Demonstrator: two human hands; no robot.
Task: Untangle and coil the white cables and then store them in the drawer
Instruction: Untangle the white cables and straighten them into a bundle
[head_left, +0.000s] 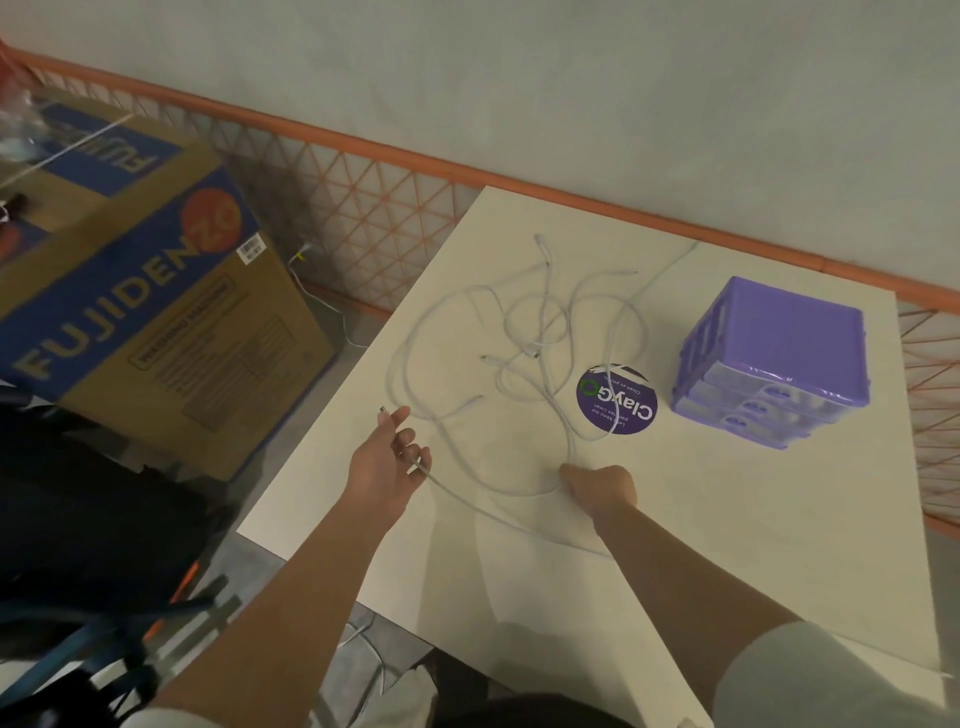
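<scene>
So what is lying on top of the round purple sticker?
A strand of the white cables crosses the upper edge of the round purple sticker. The table beneath the sticker is hidden.

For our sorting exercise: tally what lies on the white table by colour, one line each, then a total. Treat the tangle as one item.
White: 1, the tangle of white cables
Purple: 2, the purple plastic drawer unit and the round purple sticker
Total: 3

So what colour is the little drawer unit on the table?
Purple frame with clear drawer fronts: the drawer unit, seen in the head view.
</scene>
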